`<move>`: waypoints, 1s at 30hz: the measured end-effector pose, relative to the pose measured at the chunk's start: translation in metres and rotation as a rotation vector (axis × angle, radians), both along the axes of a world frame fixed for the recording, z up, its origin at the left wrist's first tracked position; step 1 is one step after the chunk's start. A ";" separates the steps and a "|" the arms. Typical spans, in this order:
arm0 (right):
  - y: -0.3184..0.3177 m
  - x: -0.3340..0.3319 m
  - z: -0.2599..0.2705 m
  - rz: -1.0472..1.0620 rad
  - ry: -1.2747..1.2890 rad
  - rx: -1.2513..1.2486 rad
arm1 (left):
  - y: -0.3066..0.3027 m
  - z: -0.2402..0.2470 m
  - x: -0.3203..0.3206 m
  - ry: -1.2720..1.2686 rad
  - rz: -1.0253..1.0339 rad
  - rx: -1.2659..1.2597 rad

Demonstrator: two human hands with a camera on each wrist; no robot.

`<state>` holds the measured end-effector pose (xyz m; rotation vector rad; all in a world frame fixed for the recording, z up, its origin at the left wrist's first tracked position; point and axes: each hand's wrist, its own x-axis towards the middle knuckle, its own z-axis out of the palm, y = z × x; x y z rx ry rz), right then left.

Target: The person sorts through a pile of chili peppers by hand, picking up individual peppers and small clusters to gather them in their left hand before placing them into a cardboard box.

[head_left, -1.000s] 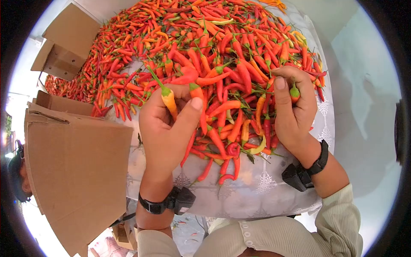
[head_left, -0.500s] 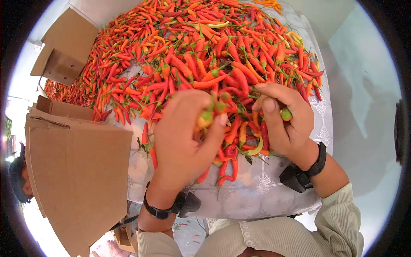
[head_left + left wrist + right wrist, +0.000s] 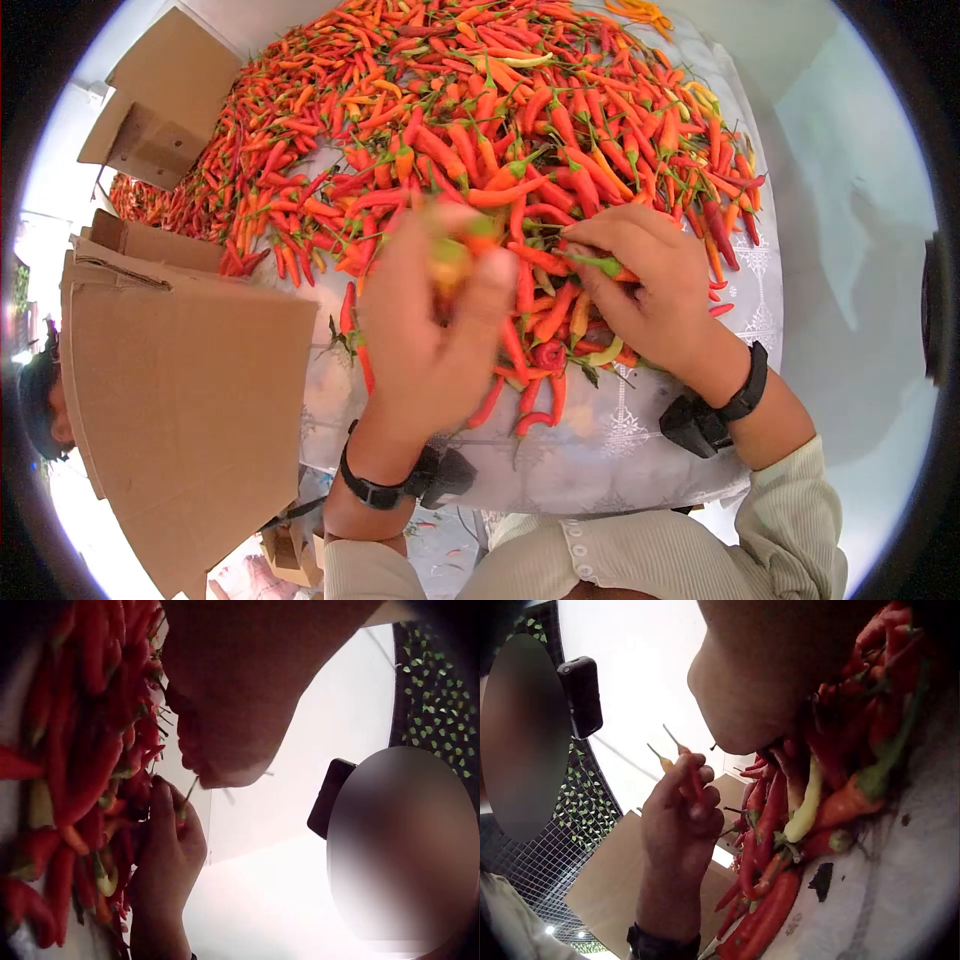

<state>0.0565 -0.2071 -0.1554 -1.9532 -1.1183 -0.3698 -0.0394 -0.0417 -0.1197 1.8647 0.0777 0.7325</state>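
In the head view my left hand [image 3: 420, 335], blurred, holds chili peppers between thumb and fingers. The right wrist view shows them as a red chili [image 3: 695, 780] and a yellowish one [image 3: 667, 763], stems pointing up. My right hand [image 3: 655, 290] pinches another chili [image 3: 610, 267] at its green stem, its body partly hidden in the fingers. Both hands are over the near part of a large heap of red and orange chilies [image 3: 490, 110]. In the left wrist view the right hand [image 3: 169, 862] is beside the heap, a thin stem sticking up from it.
Cardboard boxes [image 3: 190, 400] stand along the left side of the table, one with a raised flap [image 3: 175, 75]. A patterned pale cloth [image 3: 630, 440] covers the table. Another person with a dark phone [image 3: 580, 697] appears in the wrist views. A pale wall [image 3: 850, 250] rises at the right.
From one second ago, my left hand has moved right towards the other hand, still with its chilies. The right hand has come down and left, its chili now showing its stem pointing left.
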 end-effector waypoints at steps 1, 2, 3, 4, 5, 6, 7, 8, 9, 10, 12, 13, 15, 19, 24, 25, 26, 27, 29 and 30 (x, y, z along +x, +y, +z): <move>0.000 0.000 -0.001 -0.012 -0.004 0.011 | -0.002 0.003 -0.002 0.016 0.069 -0.270; -0.002 0.000 -0.001 -0.034 0.001 0.015 | 0.005 0.001 -0.001 0.017 0.092 -0.290; -0.003 0.001 0.000 -0.055 0.005 0.019 | 0.019 -0.001 0.002 0.018 0.115 -0.311; -0.003 0.001 0.001 -0.074 0.007 0.022 | 0.029 -0.003 0.004 0.016 0.141 -0.332; -0.003 0.001 0.001 -0.068 0.007 0.045 | 0.033 -0.004 0.006 0.099 0.195 -0.250; -0.003 0.000 0.001 -0.060 0.007 0.069 | 0.035 -0.004 0.007 0.181 0.250 -0.166; -0.002 0.000 0.002 -0.052 0.006 0.095 | 0.039 -0.004 0.009 0.262 0.304 -0.081; -0.002 0.000 0.002 -0.042 0.003 0.100 | 0.044 -0.015 0.012 0.308 0.357 0.120; -0.002 -0.001 0.002 -0.032 0.002 0.105 | 0.040 -0.014 0.011 0.361 0.367 0.222; -0.002 -0.001 0.001 -0.024 0.000 0.110 | 0.033 -0.013 0.012 0.414 0.375 0.323; -0.002 -0.001 0.001 -0.029 0.001 0.107 | 0.026 -0.014 0.012 0.439 0.364 0.443; -0.003 -0.001 0.001 -0.033 0.003 0.103 | 0.027 -0.013 0.012 0.443 0.332 0.418; -0.003 -0.001 0.001 -0.026 -0.003 0.092 | 0.031 -0.012 0.011 0.457 0.264 0.364; -0.004 -0.001 0.001 -0.023 0.036 0.109 | 0.032 -0.013 0.011 0.282 0.088 -0.150; -0.004 -0.003 0.000 -0.044 0.076 0.172 | 0.026 -0.007 0.006 0.139 -0.126 -0.443; -0.003 -0.002 0.001 -0.040 0.085 0.176 | 0.026 -0.008 0.008 0.119 -0.107 -0.428; -0.003 -0.002 0.000 -0.032 0.078 0.177 | 0.025 -0.007 0.010 0.099 -0.087 -0.412; -0.003 -0.001 0.000 -0.025 0.071 0.178 | 0.024 -0.007 0.011 0.081 -0.067 -0.395; -0.003 0.000 -0.001 -0.018 0.060 0.184 | 0.020 -0.015 0.014 0.025 0.033 -0.323; -0.004 0.000 -0.002 -0.017 0.058 0.187 | 0.018 -0.019 0.016 -0.001 0.080 -0.286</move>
